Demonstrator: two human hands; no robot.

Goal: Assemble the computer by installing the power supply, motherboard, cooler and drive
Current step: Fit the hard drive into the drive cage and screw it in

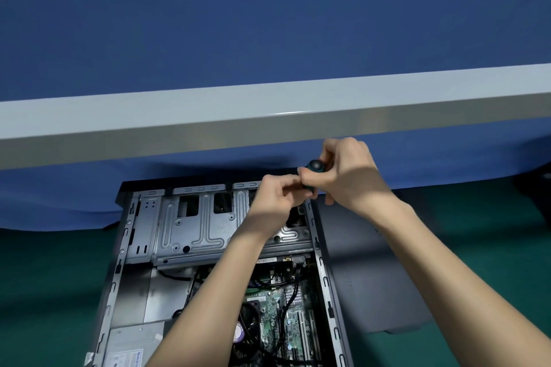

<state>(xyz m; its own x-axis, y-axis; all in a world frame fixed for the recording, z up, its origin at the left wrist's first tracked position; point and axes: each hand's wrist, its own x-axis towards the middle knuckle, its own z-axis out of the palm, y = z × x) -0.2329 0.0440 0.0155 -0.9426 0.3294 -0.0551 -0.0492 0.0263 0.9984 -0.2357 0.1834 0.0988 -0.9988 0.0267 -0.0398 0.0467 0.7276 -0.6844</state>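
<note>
The case point(327, 292) lies on its side on the table point(44, 292), open face up, so that every mounting point can be reached from above. The power supply point(134, 339) sits in the 7 o'clock corner of the case. The motherboard point(295, 319) fills the 5 o'clock area, with the cooler point(249, 319) on it toward 6 o'clock. Cables run across the board. The drive cage point(190, 226) spans the 12 o'clock end. I cannot tell whether a drive is seated in it, because my hands cover its 1 o'clock corner. My right hand point(343, 175) is wrapped around the handle of the screwdriver point(314, 164), with the butt cap left exposed. I judge this grip is chosen so that the tool can be turned while being pressed downward. My left hand point(274, 199) pinches in just below the handle with curled fingers, apparently to steady the shaft and keep the tip on its fastener. The tip and any screw are hidden. I judge the current step to be fastening at the cage. The removed side panel point(372, 271) lies flat at 3 o'clock, just beside the case and out of the working area.
</note>
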